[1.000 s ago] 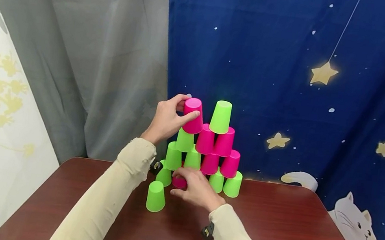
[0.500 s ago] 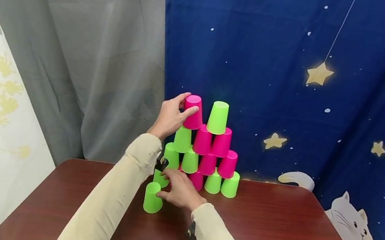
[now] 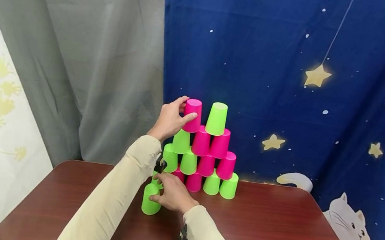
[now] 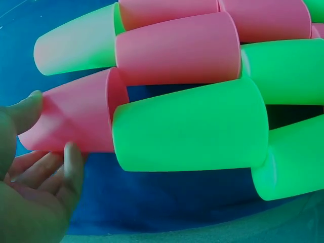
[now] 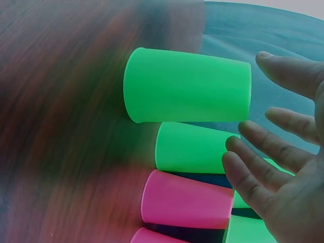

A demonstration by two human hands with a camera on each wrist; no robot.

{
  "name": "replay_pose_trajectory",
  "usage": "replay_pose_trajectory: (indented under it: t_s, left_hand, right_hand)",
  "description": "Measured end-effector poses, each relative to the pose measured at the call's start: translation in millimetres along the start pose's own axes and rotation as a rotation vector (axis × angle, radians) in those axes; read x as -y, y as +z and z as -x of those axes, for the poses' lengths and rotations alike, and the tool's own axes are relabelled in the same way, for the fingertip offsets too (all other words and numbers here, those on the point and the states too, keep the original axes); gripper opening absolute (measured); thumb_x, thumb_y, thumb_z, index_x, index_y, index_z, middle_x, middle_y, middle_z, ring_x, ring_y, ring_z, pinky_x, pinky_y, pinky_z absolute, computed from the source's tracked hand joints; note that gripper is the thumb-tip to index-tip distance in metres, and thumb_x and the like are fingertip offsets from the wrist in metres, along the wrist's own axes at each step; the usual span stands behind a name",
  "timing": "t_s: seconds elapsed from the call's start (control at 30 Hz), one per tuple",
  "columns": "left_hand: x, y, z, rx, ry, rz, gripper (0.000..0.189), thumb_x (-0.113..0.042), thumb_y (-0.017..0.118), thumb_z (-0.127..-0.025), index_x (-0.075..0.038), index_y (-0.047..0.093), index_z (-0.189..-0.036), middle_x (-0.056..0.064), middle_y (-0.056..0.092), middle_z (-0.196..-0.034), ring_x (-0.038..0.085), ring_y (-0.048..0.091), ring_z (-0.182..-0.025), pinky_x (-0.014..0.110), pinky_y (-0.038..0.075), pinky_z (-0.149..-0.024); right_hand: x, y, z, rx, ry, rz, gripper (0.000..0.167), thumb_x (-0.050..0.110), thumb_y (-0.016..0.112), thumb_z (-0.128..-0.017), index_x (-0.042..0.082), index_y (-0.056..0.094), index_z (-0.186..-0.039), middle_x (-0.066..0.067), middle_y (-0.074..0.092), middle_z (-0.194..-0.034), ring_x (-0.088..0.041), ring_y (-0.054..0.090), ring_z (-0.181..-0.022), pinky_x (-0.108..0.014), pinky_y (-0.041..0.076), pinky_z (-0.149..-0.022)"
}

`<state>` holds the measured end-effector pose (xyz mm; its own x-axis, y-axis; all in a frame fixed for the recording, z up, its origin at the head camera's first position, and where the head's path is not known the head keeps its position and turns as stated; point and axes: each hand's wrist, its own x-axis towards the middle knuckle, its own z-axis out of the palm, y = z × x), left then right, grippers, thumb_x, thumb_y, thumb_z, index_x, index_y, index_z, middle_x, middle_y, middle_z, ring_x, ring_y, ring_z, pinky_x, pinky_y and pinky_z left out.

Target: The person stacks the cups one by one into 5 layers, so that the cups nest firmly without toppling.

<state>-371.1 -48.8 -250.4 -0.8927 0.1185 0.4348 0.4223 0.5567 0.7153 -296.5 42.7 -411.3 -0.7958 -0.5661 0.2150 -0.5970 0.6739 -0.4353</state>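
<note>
Upside-down cups, green and pink, form a stepped pyramid. My left hand (image 3: 171, 119) holds a pink cup (image 3: 194, 114) between thumb and fingers at the top left. In the left wrist view that pink cup (image 4: 76, 114) meets the base of a green cup (image 4: 192, 129) in the row below. Beside it in the top row stands another green cup (image 3: 216, 119). My right hand (image 3: 172, 193) is at a single green cup (image 3: 150, 204) standing in front of the pyramid's left end. The right wrist view shows its fingers spread beside that green cup (image 5: 187, 86), with nothing gripped.
The brown table (image 3: 273, 229) extends to the right and front of the cups. Behind it hang a grey curtain (image 3: 111, 63) and a blue star-patterned curtain (image 3: 259, 64). Lower cups stand close behind the right hand, among them a pink cup (image 5: 187, 200).
My right hand has moved left from the pyramid's bottom row to the single green cup in front. The left hand has stayed on the pink cup, which is slightly straighter now.
</note>
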Motion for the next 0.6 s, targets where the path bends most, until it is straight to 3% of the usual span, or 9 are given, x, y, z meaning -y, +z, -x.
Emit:
replay_pose_trajectory:
  t_s: [0.37, 0.6]
  left_hand:
    - [7.7, -7.2, 7.1, 0.014, -0.003, -0.014, 0.071, -0.028, 0.072, -0.093, -0.012, 0.038, -0.154, 0.013, 0.060, -0.143, 0.028, 0.059, -0.131, 0.043, 0.052, -0.106]
    - [24.0, -25.9, 27.1, 0.005, -0.002, -0.069, 0.062, -0.032, 0.069, -0.095, -0.010, 0.046, -0.148, 0.012, 0.063, -0.140, 0.027, 0.061, -0.130, 0.045, 0.050, -0.108]
  right_hand:
    - [1.4, 12.0, -5.7, -0.022, 0.032, 0.011, 0.053, 0.030, 0.082, -0.082, 0.008, 0.062, -0.127, -0.003, 0.069, -0.113, -0.012, 0.063, -0.100, -0.021, 0.054, -0.084]
    - [-6.9, 26.2, -4.0, -0.082, 0.043, -0.088, 0.042, 0.028, 0.083, -0.081, 0.011, 0.065, -0.115, -0.001, 0.070, -0.105, -0.018, 0.063, -0.097, -0.023, 0.051, -0.083]
